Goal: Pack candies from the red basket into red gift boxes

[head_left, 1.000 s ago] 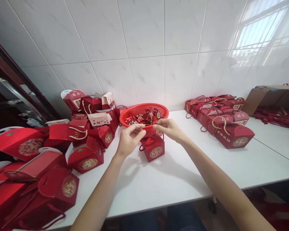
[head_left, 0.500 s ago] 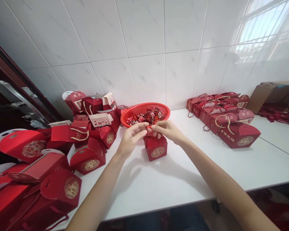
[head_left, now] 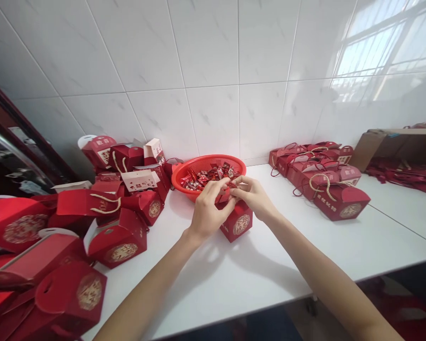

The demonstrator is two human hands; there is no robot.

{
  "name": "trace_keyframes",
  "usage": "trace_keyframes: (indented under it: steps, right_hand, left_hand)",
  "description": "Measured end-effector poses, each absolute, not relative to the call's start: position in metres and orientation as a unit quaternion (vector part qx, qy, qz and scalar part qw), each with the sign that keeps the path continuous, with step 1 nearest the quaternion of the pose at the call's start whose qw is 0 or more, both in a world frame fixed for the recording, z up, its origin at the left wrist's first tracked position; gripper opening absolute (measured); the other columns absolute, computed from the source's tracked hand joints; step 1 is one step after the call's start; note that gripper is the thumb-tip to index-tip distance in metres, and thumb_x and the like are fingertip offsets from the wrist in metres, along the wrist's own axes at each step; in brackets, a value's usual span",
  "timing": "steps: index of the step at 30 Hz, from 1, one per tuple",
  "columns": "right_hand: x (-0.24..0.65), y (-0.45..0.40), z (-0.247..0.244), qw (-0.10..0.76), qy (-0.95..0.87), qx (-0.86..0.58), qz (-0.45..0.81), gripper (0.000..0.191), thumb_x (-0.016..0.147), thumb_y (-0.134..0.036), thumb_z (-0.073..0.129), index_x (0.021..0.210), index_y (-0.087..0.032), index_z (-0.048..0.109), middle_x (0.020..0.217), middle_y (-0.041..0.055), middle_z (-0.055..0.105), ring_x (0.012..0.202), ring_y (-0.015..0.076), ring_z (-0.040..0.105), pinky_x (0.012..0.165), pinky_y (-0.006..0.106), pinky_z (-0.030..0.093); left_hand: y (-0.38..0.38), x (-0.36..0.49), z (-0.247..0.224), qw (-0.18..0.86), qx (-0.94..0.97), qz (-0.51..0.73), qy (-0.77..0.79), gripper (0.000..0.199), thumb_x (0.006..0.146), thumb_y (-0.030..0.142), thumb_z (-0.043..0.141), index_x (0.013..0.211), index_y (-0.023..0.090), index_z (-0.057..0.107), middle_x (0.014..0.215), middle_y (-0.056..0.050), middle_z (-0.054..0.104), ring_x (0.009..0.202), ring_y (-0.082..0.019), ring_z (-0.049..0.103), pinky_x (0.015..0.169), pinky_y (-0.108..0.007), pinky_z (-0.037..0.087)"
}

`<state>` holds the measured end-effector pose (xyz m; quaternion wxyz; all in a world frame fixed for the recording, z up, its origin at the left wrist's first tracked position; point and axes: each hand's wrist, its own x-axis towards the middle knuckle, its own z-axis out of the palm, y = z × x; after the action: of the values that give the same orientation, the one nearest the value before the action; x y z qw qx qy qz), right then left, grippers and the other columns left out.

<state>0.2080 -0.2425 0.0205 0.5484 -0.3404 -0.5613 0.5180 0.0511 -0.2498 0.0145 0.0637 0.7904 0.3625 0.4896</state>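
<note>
A small red gift box (head_left: 240, 223) with a round gold emblem stands on the white table in front of me. My left hand (head_left: 210, 208) is closed at its top left side, thumb and fingers pinching the upper part. At the top right, my right hand (head_left: 252, 198) pinches the same top, its fingertips close to those of the left. The fingers hide whether they hold a flap or a cord. Just behind the box sits a red plastic basket (head_left: 238, 163) with wrapped candies (head_left: 206, 176) in it.
Many red gift boxes crowd the left side, including an open-flapped box (head_left: 119, 239). Rows of closed boxes with cord handles (head_left: 342, 201) stand on the right. A cardboard carton (head_left: 364, 147) with dark red cords lies farther right. A tiled wall (head_left: 213, 113) rises behind the table.
My view has turned slightly right. The small box has turned a little, and my left hand has moved closer over its left side. Both hands stay at its top.
</note>
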Motion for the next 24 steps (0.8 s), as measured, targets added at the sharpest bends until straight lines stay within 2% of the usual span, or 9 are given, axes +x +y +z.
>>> trace_keyframes:
  steps: [3, 6, 8, 10, 12, 15, 18, 21, 24]
  right_hand:
    - [0.211, -0.245, 0.015, 0.557, -0.558, -0.352, 0.505, 0.016, 0.07, -0.027, 0.068, 0.076, -0.021, 0.054, 0.059, -0.0031, 0.063, 0.057, 0.0142, 0.061, 0.055, 0.026, 0.048]
    - [0.216, -0.247, 0.009, 0.558, -0.554, -0.358, 0.504, 0.017, 0.068, -0.026, 0.067, 0.075, -0.021, 0.053, 0.056, -0.0043, 0.061, 0.055, 0.013, 0.059, 0.054, 0.025, 0.047]
    - [0.221, -0.248, 0.006, 0.554, -0.552, -0.363, 0.507, 0.018, 0.068, -0.028, 0.069, 0.076, -0.021, 0.054, 0.056, -0.0049, 0.061, 0.054, 0.0129, 0.059, 0.054, 0.025, 0.048]
    - [0.229, -0.249, 0.006, 0.563, -0.547, -0.366, 0.5, 0.02, 0.068, -0.03, 0.07, 0.077, -0.021, 0.055, 0.056, -0.0051, 0.061, 0.053, 0.0127, 0.06, 0.056, 0.026, 0.049]
    - [0.243, -0.252, 0.011, 0.59, -0.54, -0.373, 0.47, 0.022, 0.069, -0.033, 0.072, 0.078, -0.021, 0.055, 0.055, -0.0052, 0.061, 0.052, 0.0124, 0.059, 0.056, 0.026, 0.048]
    - [0.276, -0.259, 0.027, 0.645, -0.533, -0.385, 0.39, 0.021, 0.071, -0.033, 0.072, 0.08, -0.021, 0.058, 0.054, -0.0046, 0.061, 0.051, 0.0127, 0.059, 0.054, 0.025, 0.047]
    - [0.325, -0.273, 0.052, 0.714, -0.514, -0.379, 0.289, 0.02, 0.07, -0.028, 0.073, 0.083, -0.021, 0.059, 0.056, -0.0048, 0.061, 0.05, 0.0129, 0.059, 0.052, 0.025, 0.048]
    - [0.383, -0.288, 0.079, 0.788, -0.458, -0.378, 0.162, 0.016, 0.067, -0.017, 0.07, 0.077, -0.021, 0.058, 0.054, -0.0058, 0.058, 0.043, 0.0111, 0.053, 0.043, 0.024, 0.043]
    - [0.443, -0.298, 0.095, 0.831, -0.387, -0.397, 0.044, 0.017, 0.068, -0.006, 0.061, 0.068, -0.022, 0.055, 0.047, -0.0064, 0.052, 0.038, 0.0099, 0.047, 0.042, 0.024, 0.04]
  left_hand:
    - [-0.248, 0.062, -0.004, 0.041, 0.801, 0.434, 0.41, 0.043, 0.081, 0.027, 0.07, 0.122, 0.022, 0.058, 0.105, -0.006, 0.069, 0.098, -0.024, 0.065, 0.084, -0.037, 0.055]
    - [-0.245, 0.07, -0.017, 0.094, 0.815, 0.378, 0.429, 0.019, 0.084, 0.029, 0.064, 0.102, 0.021, 0.063, 0.088, -0.003, 0.07, 0.085, -0.024, 0.064, 0.074, -0.035, 0.053]
    - [-0.246, 0.073, -0.023, 0.113, 0.82, 0.378, 0.415, 0.015, 0.088, 0.03, 0.059, 0.099, 0.021, 0.064, 0.085, -0.004, 0.069, 0.084, -0.024, 0.063, 0.076, -0.037, 0.052]
    - [-0.249, 0.073, -0.028, 0.12, 0.825, 0.403, 0.379, 0.031, 0.088, 0.034, 0.059, 0.116, 0.021, 0.061, 0.1, -0.007, 0.069, 0.096, -0.026, 0.062, 0.086, -0.04, 0.052]
    - [-0.254, 0.07, -0.036, 0.124, 0.826, 0.436, 0.335, 0.054, 0.088, 0.039, 0.061, 0.136, 0.02, 0.048, 0.123, -0.011, 0.063, 0.113, -0.028, 0.058, 0.097, -0.044, 0.048]
    - [-0.264, 0.06, -0.054, 0.127, 0.83, 0.458, 0.29, 0.055, 0.091, 0.036, 0.056, 0.142, 0.02, 0.042, 0.138, -0.014, 0.054, 0.128, -0.03, 0.051, 0.105, -0.046, 0.044]
    - [-0.271, 0.054, -0.074, 0.158, 0.846, 0.428, 0.277, 0.04, 0.093, 0.03, 0.053, 0.132, 0.022, 0.052, 0.131, -0.012, 0.058, 0.124, -0.027, 0.056, 0.102, -0.043, 0.049]
    - [-0.273, 0.057, -0.086, 0.206, 0.867, 0.37, 0.263, 0.022, 0.093, 0.025, 0.053, 0.111, 0.022, 0.065, 0.119, -0.01, 0.063, 0.11, -0.022, 0.063, 0.093, -0.036, 0.053]
    - [-0.275, 0.063, -0.088, 0.242, 0.878, 0.331, 0.247, 0.017, 0.092, 0.021, 0.052, 0.097, 0.021, 0.068, 0.11, -0.007, 0.065, 0.098, -0.018, 0.066, 0.086, -0.03, 0.054]
